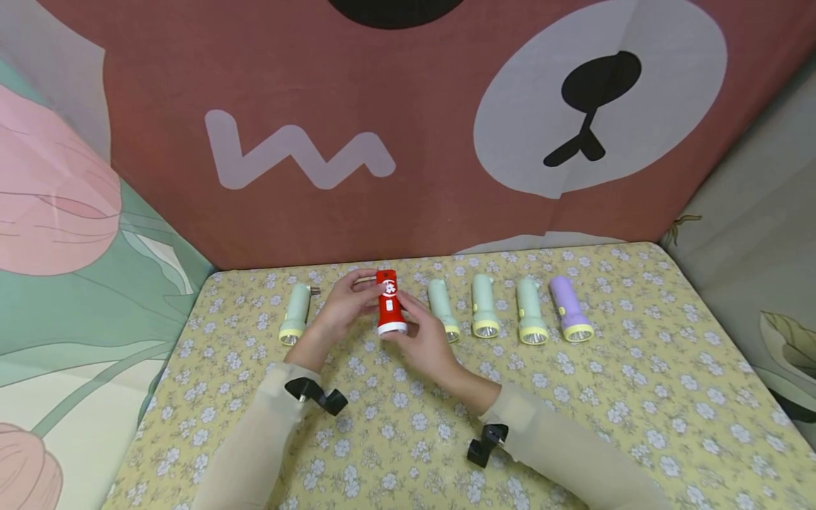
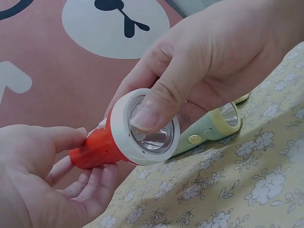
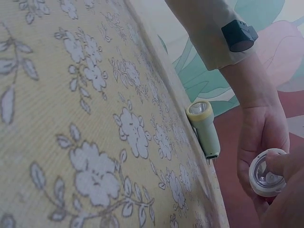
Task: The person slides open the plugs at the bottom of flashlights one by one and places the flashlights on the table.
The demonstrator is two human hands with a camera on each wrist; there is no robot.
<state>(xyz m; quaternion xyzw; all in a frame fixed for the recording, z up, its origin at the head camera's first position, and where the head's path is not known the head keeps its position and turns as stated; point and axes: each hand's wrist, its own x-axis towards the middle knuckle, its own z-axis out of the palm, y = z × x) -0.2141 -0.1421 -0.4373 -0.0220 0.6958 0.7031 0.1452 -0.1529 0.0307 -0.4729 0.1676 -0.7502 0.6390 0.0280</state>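
Note:
A red flashlight (image 1: 390, 319) with a white head ring and white switch is held up over the far middle of the table, between both hands. My left hand (image 1: 344, 306) grips its red body with thumb and fingers. My right hand (image 1: 426, 340) pinches the head; in the left wrist view its thumb lies across the clear lens (image 2: 159, 137), and its other fingers are partly hidden behind. Left of the hands lies a green flashlight (image 1: 297, 308) with metal prongs out at its tail. Another green flashlight (image 1: 440, 301) lies just right of my right hand.
Further right lie two more green flashlights (image 1: 483, 297) and a purple flashlight (image 1: 569, 301) in a row, lenses toward me. The flowered tablecloth (image 1: 382, 439) covers the table. A red printed curtain (image 1: 433, 177) hangs along the far edge, with more printed cloth at both sides.

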